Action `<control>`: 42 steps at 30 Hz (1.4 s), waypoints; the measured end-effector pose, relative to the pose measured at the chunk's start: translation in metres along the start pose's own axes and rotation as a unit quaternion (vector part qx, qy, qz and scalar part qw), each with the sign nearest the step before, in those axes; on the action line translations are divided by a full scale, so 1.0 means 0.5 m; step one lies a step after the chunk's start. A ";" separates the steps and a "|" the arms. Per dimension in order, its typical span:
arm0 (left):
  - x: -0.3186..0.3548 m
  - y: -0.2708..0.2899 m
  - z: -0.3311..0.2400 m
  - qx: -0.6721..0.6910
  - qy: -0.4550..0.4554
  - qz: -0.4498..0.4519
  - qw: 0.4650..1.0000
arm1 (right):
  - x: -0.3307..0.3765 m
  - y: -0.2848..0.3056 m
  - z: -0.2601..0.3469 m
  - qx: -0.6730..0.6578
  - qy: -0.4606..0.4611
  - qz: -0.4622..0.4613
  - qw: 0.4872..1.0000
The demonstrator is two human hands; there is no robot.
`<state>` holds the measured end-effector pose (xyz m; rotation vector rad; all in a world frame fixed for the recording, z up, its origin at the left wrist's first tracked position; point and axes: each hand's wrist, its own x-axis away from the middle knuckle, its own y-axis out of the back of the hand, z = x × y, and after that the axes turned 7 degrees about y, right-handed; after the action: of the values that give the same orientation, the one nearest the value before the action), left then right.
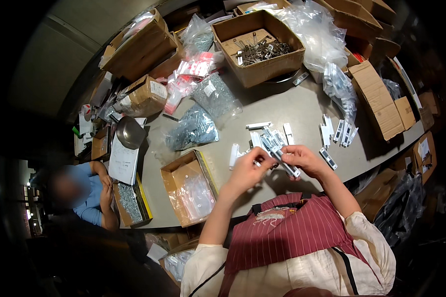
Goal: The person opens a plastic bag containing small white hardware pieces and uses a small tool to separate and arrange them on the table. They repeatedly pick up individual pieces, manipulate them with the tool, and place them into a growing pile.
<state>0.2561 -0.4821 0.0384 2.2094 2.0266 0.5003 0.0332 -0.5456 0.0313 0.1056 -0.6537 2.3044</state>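
My right hand point(301, 158) grips a narrow silver-grey strip-shaped fitting point(291, 171) with a dark slot, tilted over the table's near edge. Close beside it, my left hand point(252, 167) has its thumb and fingers pinched together at the fitting's far part. Whatever small thing that pinch holds is hidden by the fingers. Just beyond both hands lies a loose pile of similar white and grey fittings point(259, 140). More fittings with dark slots point(344, 132) lie to the right, and a single one point(327, 158) rests near my right wrist.
A cardboard box of metal clips point(262, 52) stands at the back. Bags of small hardware point(193, 127) and an open box of clear plastic bags point(195, 198) are on the left. Beyond sits a metal pan point(130, 132); a co-worker's arms point(105, 190) rest at far left. An open carton point(379, 101) stands right.
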 end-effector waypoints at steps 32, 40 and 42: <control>0.106 -0.175 -0.023 0.377 -0.038 -0.201 0.903 | 0.064 -0.056 -0.055 -0.166 0.042 -0.019 0.985; 0.103 -0.153 -0.036 0.428 -0.091 -0.198 0.877 | 0.064 -0.068 -0.055 -0.348 -0.006 0.050 0.936; 0.105 -0.139 -0.056 0.380 -0.141 -0.209 0.890 | 0.044 -0.017 -0.057 -0.448 0.064 0.026 0.891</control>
<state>0.1847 -0.4272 0.0534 1.8488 2.6898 -0.7397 0.0259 -0.5126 0.0159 -0.4961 -1.5801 1.8155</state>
